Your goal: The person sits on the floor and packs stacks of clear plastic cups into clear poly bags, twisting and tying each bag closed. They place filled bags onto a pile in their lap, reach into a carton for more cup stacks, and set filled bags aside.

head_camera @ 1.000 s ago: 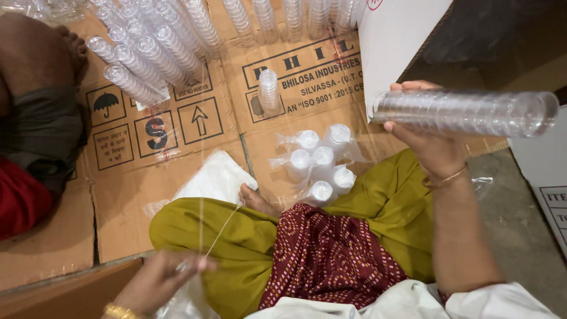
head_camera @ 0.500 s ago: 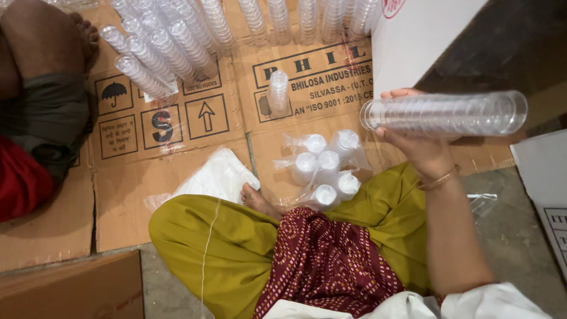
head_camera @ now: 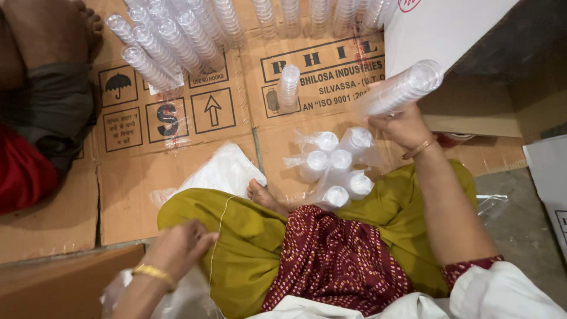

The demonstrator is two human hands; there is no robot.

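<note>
The cup stack (head_camera: 401, 88), a long clear sleeve of nested plastic cups, is clamped in the right hand (head_camera: 404, 127), fingers closed around its near end. A second ago it lay level, out to the right; now it tilts up and away and has swung inward, its far end against the white box (head_camera: 443, 29) beyond the hand. The left hand (head_camera: 177, 245), out of sight half a second ago, is back low at the left, fingers pinched shut on a thin white thread (head_camera: 214, 236) that runs across the green-clad knee (head_camera: 236, 218). So the stack is held in the air while the other hand has gone to the thread; the two hands are well apart.

Between them, just below the right hand, sits a bundle of bagged cups (head_camera: 333, 165) on the flattened cardboard (head_camera: 177, 118). A short stack (head_camera: 288, 85) stands upright further off, and rows of long stacks (head_camera: 171, 41) lie beyond that. A white bag (head_camera: 221, 171) lies above the left hand. Another person's leg (head_camera: 41, 35) fills the far left corner.
</note>
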